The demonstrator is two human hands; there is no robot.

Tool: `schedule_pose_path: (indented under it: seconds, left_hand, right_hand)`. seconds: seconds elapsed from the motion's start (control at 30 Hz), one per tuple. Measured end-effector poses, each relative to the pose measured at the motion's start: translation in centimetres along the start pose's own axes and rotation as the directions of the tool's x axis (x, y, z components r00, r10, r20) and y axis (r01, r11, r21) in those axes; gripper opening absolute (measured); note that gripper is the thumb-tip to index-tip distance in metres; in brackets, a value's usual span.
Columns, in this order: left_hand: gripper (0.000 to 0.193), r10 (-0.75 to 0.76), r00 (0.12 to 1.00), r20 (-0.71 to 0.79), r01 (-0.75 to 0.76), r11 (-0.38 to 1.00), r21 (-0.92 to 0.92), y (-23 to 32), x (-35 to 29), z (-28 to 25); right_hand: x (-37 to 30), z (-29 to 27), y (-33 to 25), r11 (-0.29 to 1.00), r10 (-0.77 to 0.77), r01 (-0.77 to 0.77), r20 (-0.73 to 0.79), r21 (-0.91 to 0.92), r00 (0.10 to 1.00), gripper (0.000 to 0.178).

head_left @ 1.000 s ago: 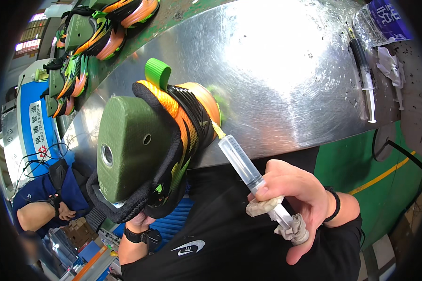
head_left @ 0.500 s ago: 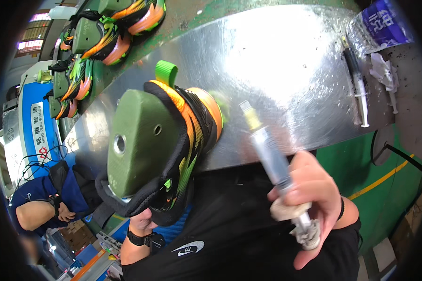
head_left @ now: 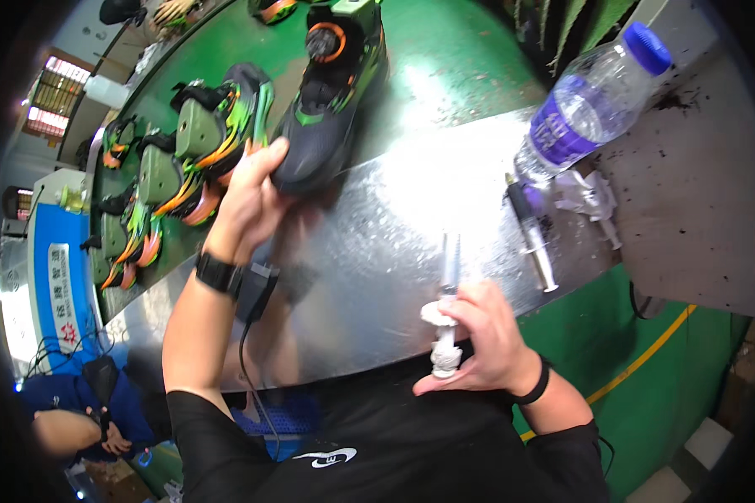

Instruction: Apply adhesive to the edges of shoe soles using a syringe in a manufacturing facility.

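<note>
While left hand point(head_left: 247, 201) sets black shoe point(head_left: 331, 101) onto green belt point(head_left: 470, 59), fingers clamped on heel.
Right hand point(head_left: 482, 339) fingers wrapped round syringe point(head_left: 446, 302); this shoe looks done, next not picked.

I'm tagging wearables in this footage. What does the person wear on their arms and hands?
Both hands are bare, without gloves. The left hand has a black watch at the wrist; the right hand has a thin black band. Short black sleeves leave the forearms uncovered.
</note>
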State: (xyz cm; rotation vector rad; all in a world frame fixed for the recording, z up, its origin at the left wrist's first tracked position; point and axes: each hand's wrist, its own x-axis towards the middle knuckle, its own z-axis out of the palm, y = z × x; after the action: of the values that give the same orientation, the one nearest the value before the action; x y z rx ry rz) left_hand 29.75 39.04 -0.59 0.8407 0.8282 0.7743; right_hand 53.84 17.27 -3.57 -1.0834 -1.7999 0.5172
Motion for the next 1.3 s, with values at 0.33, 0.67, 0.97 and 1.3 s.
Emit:
schedule_pose_path:
  seconds: [0.33, 0.67, 0.97, 1.3]
  left_hand:
    - [0.049, -0.019, 0.998, -0.067, 0.047, 0.897, 0.440, 1.3, 6.7, 2.1]
    - [0.059, 0.092, 0.930, -0.357, -0.104, 0.995, -0.014, 3.9, -3.8, -7.4]
    - [0.023, 0.198, 0.917, -0.346, -0.157, 0.977, 0.145, 4.6, -3.9, -8.1]
    - [0.041, 0.152, 0.986, -0.067, -0.113, 0.911, 0.397, 2.8, -17.4, 2.2]
  right_hand:
    - [0.3, 0.5, 0.9, 0.999, -0.040, 0.039, -0.024, -0.029, 0.999, 0.075]
    - [0.4, 0.7, 0.4, 0.994, -0.096, 0.096, -0.002, -0.054, 0.995, 0.084]
    - [-0.3, 1.2, -0.3, 0.993, -0.062, 0.059, -0.027, -0.102, 0.998, 0.085]
    - [-0.5, 0.5, -0.2, 0.997, 0.018, -0.021, -0.044, -0.073, 0.999, 0.089]
